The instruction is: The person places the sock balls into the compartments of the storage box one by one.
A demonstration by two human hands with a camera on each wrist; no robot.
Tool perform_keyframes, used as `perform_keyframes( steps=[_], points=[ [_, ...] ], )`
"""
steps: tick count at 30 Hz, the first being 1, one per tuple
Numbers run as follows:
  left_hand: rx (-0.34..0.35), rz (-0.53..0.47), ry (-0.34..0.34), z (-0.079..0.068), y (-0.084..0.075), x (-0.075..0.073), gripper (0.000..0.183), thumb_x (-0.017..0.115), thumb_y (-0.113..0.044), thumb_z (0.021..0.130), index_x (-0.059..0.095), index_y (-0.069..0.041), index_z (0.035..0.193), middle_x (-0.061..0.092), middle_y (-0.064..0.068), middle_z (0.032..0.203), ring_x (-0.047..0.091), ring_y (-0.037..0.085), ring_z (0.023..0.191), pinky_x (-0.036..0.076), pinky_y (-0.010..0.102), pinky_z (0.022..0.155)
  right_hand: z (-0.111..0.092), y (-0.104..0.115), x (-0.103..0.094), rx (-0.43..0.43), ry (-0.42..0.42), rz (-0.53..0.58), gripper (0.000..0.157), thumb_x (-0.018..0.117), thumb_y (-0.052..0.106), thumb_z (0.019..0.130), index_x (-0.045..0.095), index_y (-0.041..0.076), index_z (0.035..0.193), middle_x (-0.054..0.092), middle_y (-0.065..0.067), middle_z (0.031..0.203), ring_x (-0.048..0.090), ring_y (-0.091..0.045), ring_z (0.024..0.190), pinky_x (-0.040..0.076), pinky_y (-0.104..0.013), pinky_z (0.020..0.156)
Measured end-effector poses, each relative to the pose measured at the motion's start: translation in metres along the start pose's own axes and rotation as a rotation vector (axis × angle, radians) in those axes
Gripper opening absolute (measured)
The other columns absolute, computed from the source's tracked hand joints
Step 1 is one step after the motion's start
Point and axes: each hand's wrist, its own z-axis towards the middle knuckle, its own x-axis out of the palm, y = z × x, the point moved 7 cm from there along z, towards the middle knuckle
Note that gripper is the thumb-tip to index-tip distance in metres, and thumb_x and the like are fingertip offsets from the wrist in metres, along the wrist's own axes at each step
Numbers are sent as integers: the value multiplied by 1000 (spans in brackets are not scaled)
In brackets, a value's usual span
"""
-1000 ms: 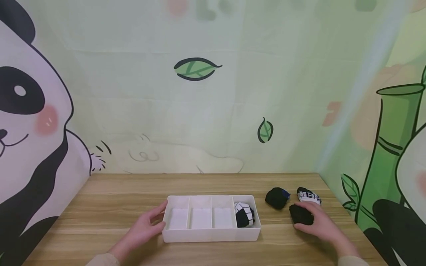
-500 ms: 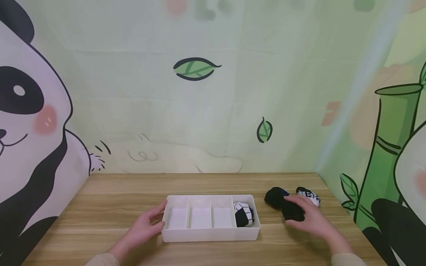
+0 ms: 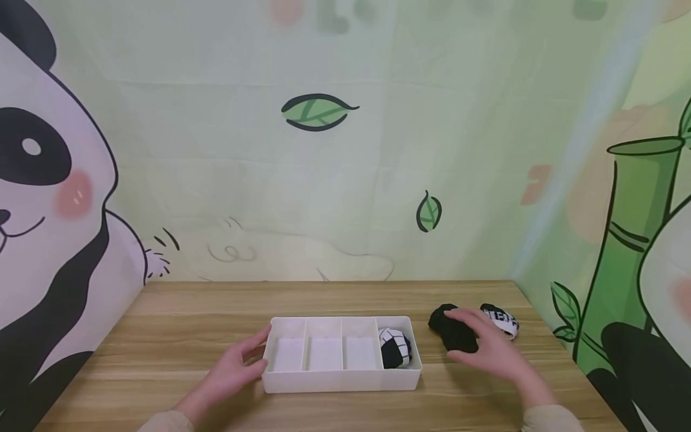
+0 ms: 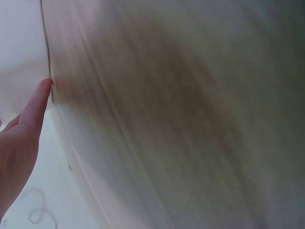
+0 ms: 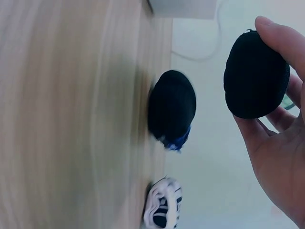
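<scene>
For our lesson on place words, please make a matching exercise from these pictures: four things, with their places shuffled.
1. white box
2. checked bundle
3. all-black bundle
4. lettered bundle

A. in the right grip
B. on the table, furthest right in the head view
C. touched by the left grip
D. inside the rightmost compartment

Pairs: 1-C, 2-D, 3-A, 4-B

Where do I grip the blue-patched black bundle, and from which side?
Probably across its rounded middle, coming from above: the blue-patched black bundle is a plump oval resting on the table, with gaps on either side. The right hand holds a second bundle.
</scene>
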Motion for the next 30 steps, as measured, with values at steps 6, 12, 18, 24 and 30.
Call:
perform_keyframes(
  steps=[6, 12, 18, 24, 30],
  points=[
    [18, 4, 10, 1, 1, 0, 67, 62, -2, 93, 31, 5, 151, 39, 30, 148, 47, 46, 129, 46, 40, 100, 9, 13, 1, 3, 10, 15, 65, 87, 22, 76, 59, 11, 133, 53, -15, 133, 54, -38, 118, 48, -58, 89],
    [28, 10, 15, 1, 2, 1, 66, 61, -1, 93, 30, 7, 151, 38, 31, 148, 47, 47, 128, 46, 39, 99, 18, 25, 7, -33, 0, 29, 65, 88, 21, 74, 60, 11, 132, 54, -16, 129, 58, -36, 108, 51, -52, 82],
    [12, 7, 10, 2, 4, 0, 67, 62, -1, 92, 31, 6, 151, 37, 30, 150, 48, 47, 128, 43, 49, 102, 25, 33, 19, -69, -5, 24, 68, 89, 19, 71, 60, 10, 131, 53, -15, 128, 59, -34, 105, 52, -50, 82],
    [-5, -1, 0, 2, 4, 0, 67, 63, -2, 92, 32, 4, 151, 38, 28, 150, 48, 44, 129, 42, 49, 103, 30, 46, 27, -92, 13, 26, 68, 89, 20, 71, 60, 13, 132, 54, -11, 130, 59, -32, 108, 53, -49, 85],
    [-1, 2, -4, 2, 5, 0, 67, 64, -3, 92, 33, 4, 151, 40, 27, 149, 49, 43, 128, 42, 48, 103, 36, 60, 37, -120, 27, 24, 69, 91, 20, 69, 61, 11, 131, 55, -10, 130, 58, -29, 112, 52, -48, 89]
  ],
)
